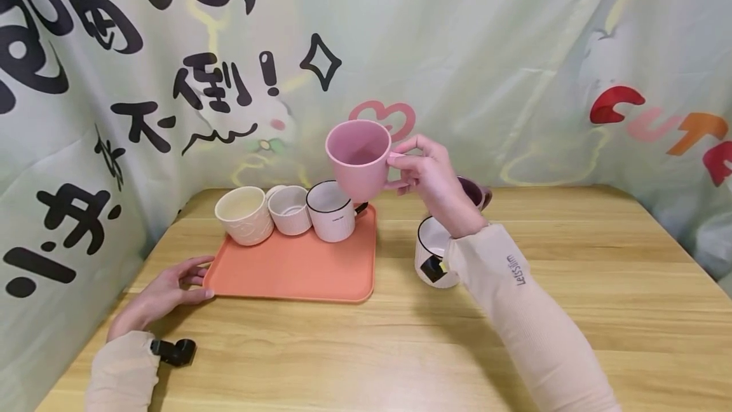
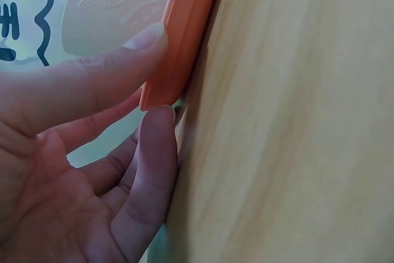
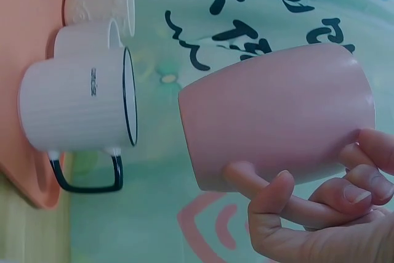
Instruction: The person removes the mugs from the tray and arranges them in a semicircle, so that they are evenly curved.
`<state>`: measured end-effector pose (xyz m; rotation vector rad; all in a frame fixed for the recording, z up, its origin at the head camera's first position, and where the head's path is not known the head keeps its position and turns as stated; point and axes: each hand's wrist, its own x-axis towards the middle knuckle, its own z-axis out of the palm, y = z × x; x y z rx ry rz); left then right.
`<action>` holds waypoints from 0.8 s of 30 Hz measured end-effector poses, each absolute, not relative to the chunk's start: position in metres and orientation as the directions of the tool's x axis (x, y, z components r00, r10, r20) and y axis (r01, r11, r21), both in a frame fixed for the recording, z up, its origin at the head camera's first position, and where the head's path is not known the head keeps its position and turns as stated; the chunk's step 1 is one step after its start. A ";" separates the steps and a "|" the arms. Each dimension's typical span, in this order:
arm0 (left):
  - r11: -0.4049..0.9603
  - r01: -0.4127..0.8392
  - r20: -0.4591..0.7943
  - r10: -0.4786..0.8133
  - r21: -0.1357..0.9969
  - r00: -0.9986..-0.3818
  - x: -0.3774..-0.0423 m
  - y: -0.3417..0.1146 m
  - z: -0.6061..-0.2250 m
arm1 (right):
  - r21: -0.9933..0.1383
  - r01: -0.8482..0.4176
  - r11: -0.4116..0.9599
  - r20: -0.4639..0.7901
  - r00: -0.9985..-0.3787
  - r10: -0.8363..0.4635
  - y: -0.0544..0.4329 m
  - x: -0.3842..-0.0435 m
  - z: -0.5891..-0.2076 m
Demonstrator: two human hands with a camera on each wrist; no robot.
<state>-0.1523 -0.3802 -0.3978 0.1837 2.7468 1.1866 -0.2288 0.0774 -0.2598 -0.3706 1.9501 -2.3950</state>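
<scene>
My right hand point(image 1: 429, 170) grips the handle of a pink mug point(image 1: 361, 173), which is raised upright near the tray's back right corner. In the right wrist view the mug point(image 3: 277, 115) appears sideways, with my fingers around its handle. My left hand point(image 1: 162, 291) holds the front left corner of an orange tray point(image 1: 291, 272), its thumb along the front edge and its other fingers at the left side. Along the back of the tray stand a cream mug point(image 1: 246, 218), a small white cup point(image 1: 290, 210) and a white mug with a black rim point(image 1: 332, 212).
Beneath my right forearm stands a white ribbed mug with a black rim point(image 1: 426, 266). Partly hidden behind the wrist is a dark purple mug point(image 1: 471, 191). A printed curtain point(image 1: 486, 49) hangs behind the wooden table point(image 1: 343, 355).
</scene>
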 end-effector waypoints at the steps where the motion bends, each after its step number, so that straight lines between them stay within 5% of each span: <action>1: 0.679 0.058 -0.081 0.170 0.732 -0.982 -0.152 -0.380 -0.398 | -0.968 -0.126 -0.216 0.165 -0.972 -0.170 0.080 -0.229 -0.260; 24: 0.676 0.050 -0.094 0.175 0.735 -0.980 -0.153 -0.380 -0.398 | -0.958 -0.180 -0.222 0.205 -0.974 -0.092 0.129 -0.243 -0.257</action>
